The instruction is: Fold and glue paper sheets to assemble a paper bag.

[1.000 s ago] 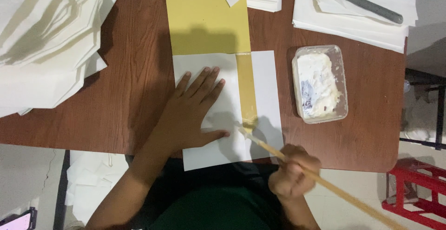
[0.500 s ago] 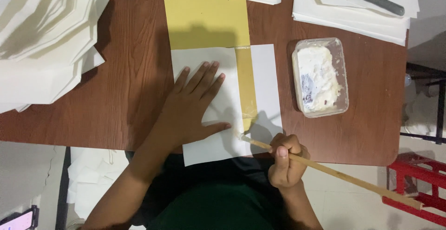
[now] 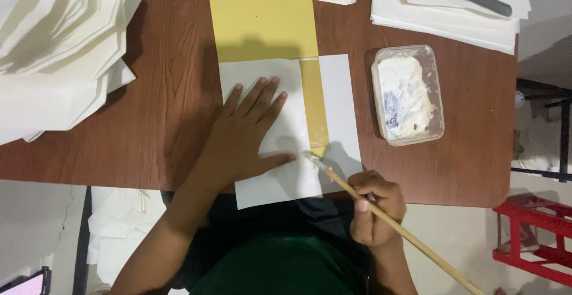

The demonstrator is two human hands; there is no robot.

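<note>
On the brown table (image 3: 161, 92), the left hand (image 3: 241, 134) lies flat on white paper (image 3: 339, 104); the right hand (image 3: 375, 211) grips a brush (image 3: 405, 232).

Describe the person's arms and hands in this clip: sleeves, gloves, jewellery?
Both forearms are bare to the frame edge, no sleeves showing. The left hand and right hand are ungloved, with no rings, watch or bracelets visible. A dark green garment covers the torso.

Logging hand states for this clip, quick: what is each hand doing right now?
Left hand: open, flat on the white sheet.
Right hand: closed, holding the wooden stick brush.
</note>
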